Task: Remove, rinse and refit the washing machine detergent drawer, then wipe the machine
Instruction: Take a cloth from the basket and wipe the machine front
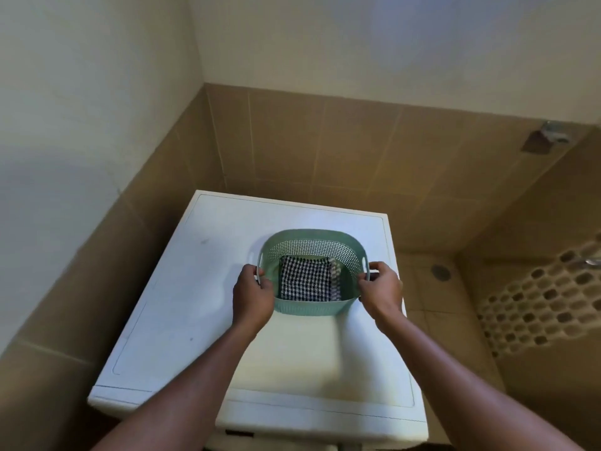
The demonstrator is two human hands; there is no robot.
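Observation:
A white washing machine [182, 288] fills the lower middle of the head view, seen from above. On its top stands a pale green perforated basket [312, 309] with a folded black-and-white checked cloth [305, 278] inside. My left hand [253, 296] grips the basket's left handle. My right hand [381, 288] grips its right handle. The detergent drawer is out of sight below the front edge.
Tan tiled walls close in behind and to the left of the machine. To the right lies a tiled floor with a round drain [440, 272] and a pebble-patterned section [540, 301]. A metal wall fitting [553, 133] sits high on the right.

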